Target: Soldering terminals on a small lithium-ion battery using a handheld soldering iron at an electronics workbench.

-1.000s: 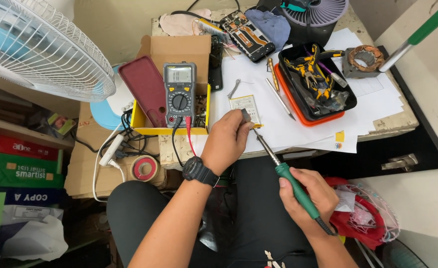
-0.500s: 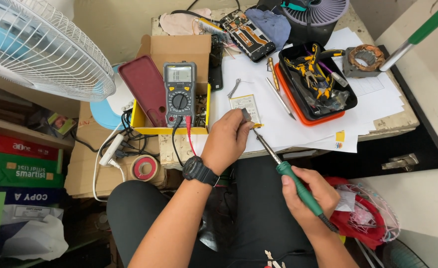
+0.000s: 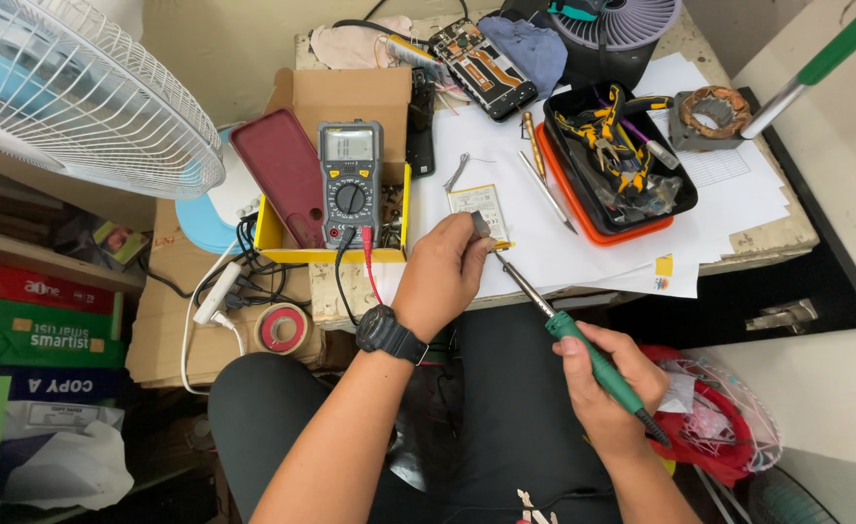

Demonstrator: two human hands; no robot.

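Cluttered bench point(image 3: 739, 233): your left hand point(image 3: 444, 272) pinches the small battery pack point(image 3: 477, 206), right hand point(image 3: 608, 388) grips the soldering iron point(image 3: 569, 335) at its tab; soldering step, next needs a steady tip.

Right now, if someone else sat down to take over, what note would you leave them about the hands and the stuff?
Left hand: fingertips pinching the bottom edge of the flat phone battery on the white paper.
Right hand: gripping the green-handled soldering iron, tip right at the battery's lower corner tab.
Multimeter stands in the yellow tray, leads plugged in.
Done: battery laid out, iron at the tab.
Left: whether the joint is made cannot be seen.
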